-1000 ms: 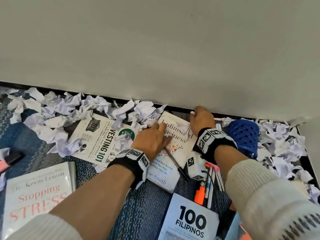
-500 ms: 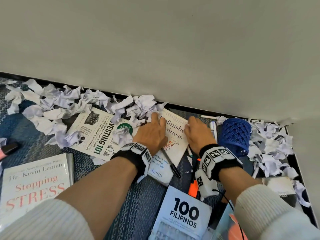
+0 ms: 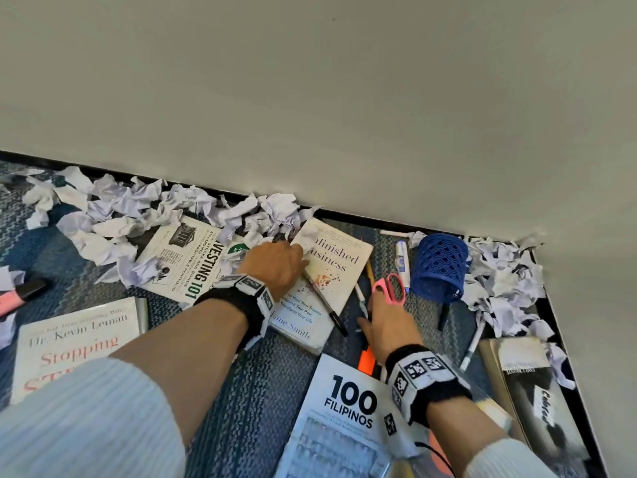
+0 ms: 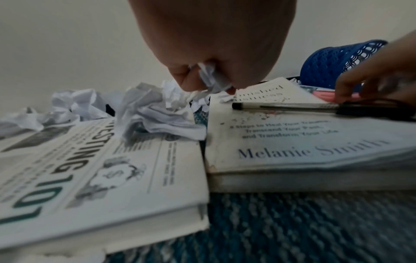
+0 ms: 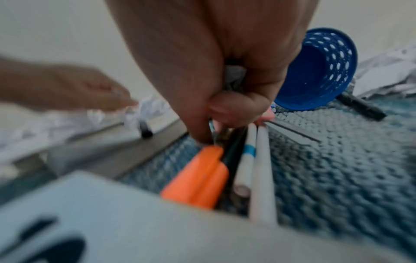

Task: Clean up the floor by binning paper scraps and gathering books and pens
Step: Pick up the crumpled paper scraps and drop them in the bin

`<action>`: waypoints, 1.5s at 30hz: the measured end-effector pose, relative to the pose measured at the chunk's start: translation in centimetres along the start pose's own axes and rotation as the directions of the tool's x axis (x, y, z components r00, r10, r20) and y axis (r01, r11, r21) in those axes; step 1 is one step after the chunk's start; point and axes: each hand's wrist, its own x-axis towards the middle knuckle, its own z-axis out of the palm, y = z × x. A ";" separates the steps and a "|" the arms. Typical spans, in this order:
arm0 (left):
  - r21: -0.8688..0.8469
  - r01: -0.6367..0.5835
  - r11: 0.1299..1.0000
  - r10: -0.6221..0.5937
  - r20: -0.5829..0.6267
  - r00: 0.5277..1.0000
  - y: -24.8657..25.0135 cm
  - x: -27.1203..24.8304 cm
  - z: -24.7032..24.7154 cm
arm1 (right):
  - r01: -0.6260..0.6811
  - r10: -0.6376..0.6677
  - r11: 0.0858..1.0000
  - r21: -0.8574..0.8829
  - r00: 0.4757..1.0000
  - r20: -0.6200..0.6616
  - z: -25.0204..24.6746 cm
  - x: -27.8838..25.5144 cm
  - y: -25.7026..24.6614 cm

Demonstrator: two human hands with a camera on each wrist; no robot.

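Pen (image 3: 325, 305) on book (image 3: 331, 270); cup (image 3: 439, 267) right of it.

both forearms are bare up to pale, ribbed knit sleeves (image 3: 86, 419) pushed back from the wrists; the right sleeve (image 3: 506, 460) shows only at the picture's lower edge. each wrist carries a black band (image 3: 238, 305) with a white blocky housing printed with black-and-white square markers. the right wrist's band (image 3: 431, 384) has markers on its top and side faces, and a thin black cable (image 3: 432, 451) loops out beneath it. the left hand (image 3: 275, 267) and right hand (image 3: 389, 322) are ungloved.
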 end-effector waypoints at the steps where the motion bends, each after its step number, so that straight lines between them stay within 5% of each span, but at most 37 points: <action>1: 0.042 -0.005 0.999 0.006 -0.015 1.000 0.0 -0.3 -0.5 | 0.014 -0.013 0.999 -0.041 1.000 0.020 0.1 -0.1 -0.1; 9: 0.244 0.077 0.967 -0.081 0.010 0.997 -5.6 -1.6 -8.3 | 0.043 -0.044 0.953 0.299 0.999 -0.001 -5.9 0.3 -1.8; 12: 0.229 0.115 0.967 -0.135 0.071 0.988 -9.4 -2.4 -10.4 | 0.157 -0.150 0.965 0.209 0.988 -0.048 -8.8 2.1 -3.9; 17: -0.074 0.165 0.983 -0.161 0.057 0.985 -10.0 -4.5 -4.9 | 0.202 -0.203 0.979 -0.008 0.978 -0.050 -9.0 6.3 -9.0; 21: -0.377 0.132 0.917 -0.207 -0.165 0.964 -8.4 -4.3 -0.8 | 0.209 -0.209 0.978 -0.008 0.975 -0.074 -6.4 8.2 -11.8; 25: -0.436 0.056 0.898 -0.216 -0.327 0.920 -6.9 -4.0 0.6 | 0.184 -0.179 0.980 0.079 0.982 -0.066 -3.9 8.8 -12.1; 29: -0.256 0.169 0.952 -0.194 -0.074 0.978 -5.9 -3.7 2.2 | 0.176 -0.176 0.982 -0.061 0.984 0.002 -2.2 9.8 -11.6; 32: -0.103 0.090 0.991 -0.090 0.011 0.996 -5.9 -4.2 2.4 | 0.194 -0.205 0.972 -0.128 0.976 -0.073 -2.6 10.1 -11.7; 35: -0.118 0.014 0.993 -0.022 -0.064 0.998 -6.8 -4.3 3.0 | 0.310 -0.322 0.946 -0.092 0.880 -0.349 -3.2 10.5 -12.8; 37: -0.169 0.013 0.985 -0.044 -0.180 0.983 -7.7 -3.9 3.0 | 0.391 -0.374 0.920 -0.039 0.842 -0.389 -3.4 10.9 -14.7; 41: -0.238 0.093 0.967 -0.200 -0.479 0.854 -10.2 -1.9 1.8 | 0.329 -0.322 0.944 -0.025 0.903 -0.285 -1.9 11.5 -18.8; 45: -0.180 0.239 0.954 -0.295 -0.422 0.857 -12.9 0.4 0.0 | 0.259 -0.242 0.965 0.039 0.939 -0.244 0.5 11.2 -20.9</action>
